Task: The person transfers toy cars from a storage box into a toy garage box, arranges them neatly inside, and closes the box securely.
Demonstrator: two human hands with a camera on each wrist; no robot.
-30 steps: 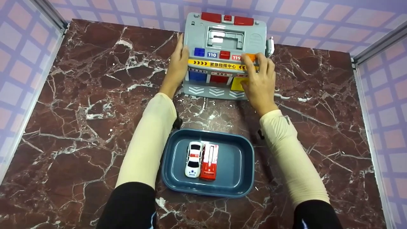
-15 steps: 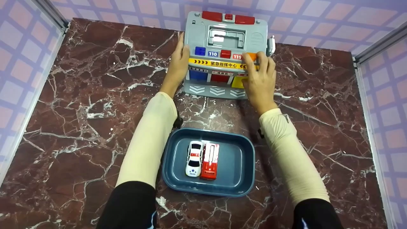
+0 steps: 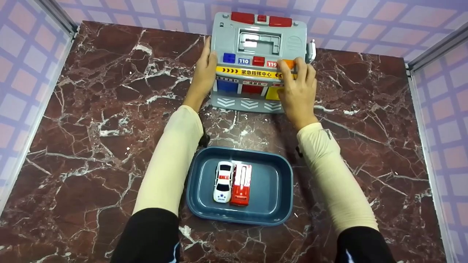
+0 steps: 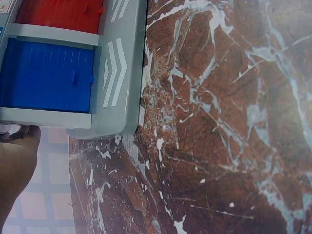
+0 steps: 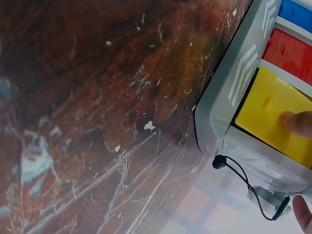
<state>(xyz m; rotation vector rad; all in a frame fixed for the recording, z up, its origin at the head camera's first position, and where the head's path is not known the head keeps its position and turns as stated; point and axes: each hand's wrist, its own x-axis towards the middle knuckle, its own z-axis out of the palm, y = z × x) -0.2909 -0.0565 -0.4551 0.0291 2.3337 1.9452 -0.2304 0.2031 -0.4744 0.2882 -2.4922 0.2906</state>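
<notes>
A grey toy garage (image 3: 225, 40) stands against the back wall, with blue (image 4: 48, 73), red (image 4: 63, 12) and yellow (image 5: 273, 114) doors along its front. My left hand (image 3: 205, 75) lies along its left side with the fingers extended. My right hand (image 3: 300, 91) grips the right front corner, its bent fingers over the top edge by the orange button (image 3: 288, 64). The right thumb (image 5: 296, 123) presses on the yellow door, which sits slanted in its frame in the right wrist view.
Nearer the body is a dark blue tray (image 3: 283, 212) holding a white police car (image 3: 222, 186) and a red-and-white toy truck (image 3: 240, 188). A grey piece on a black cord (image 5: 248, 180) hangs at the garage's right side. Checkered walls (image 3: 182, 14) enclose the marbled surface (image 3: 109, 153).
The yellow door has swung inward under my right thumb, and less of it shows below the roof edge. My left hand keeps its place on the garage's side.
</notes>
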